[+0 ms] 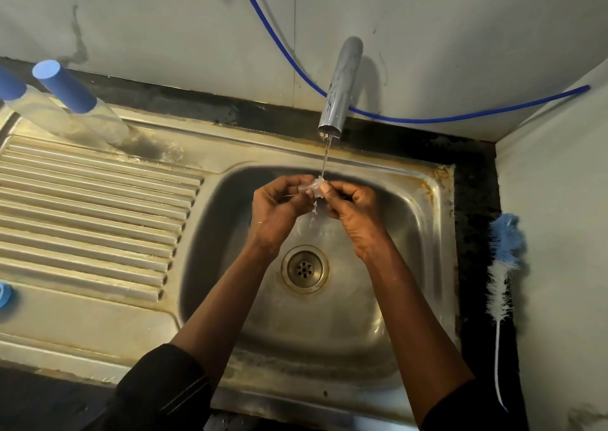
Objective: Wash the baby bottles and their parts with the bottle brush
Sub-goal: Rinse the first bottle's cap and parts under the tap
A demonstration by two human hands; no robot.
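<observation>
Over the steel sink basin [378, 315], both my hands hold a small clear bottle teat [314, 188] under the thin stream from the tap [340, 85]. My left hand [279, 205] pinches its left side and my right hand [353, 208] pinches its right side. Water runs off the teat toward the drain [305, 269]. The bottle brush [503, 263], blue and white bristles on a white wire handle, lies on the dark counter to the right of the sink. Two clear bottles with blue caps [64, 87] stand at the back left of the drainboard.
The ribbed drainboard [92, 217] fills the left side. A small blue object [5, 294] shows at the left edge. A blue hose [411, 120] runs along the wall behind the tap. A wall closes in on the right.
</observation>
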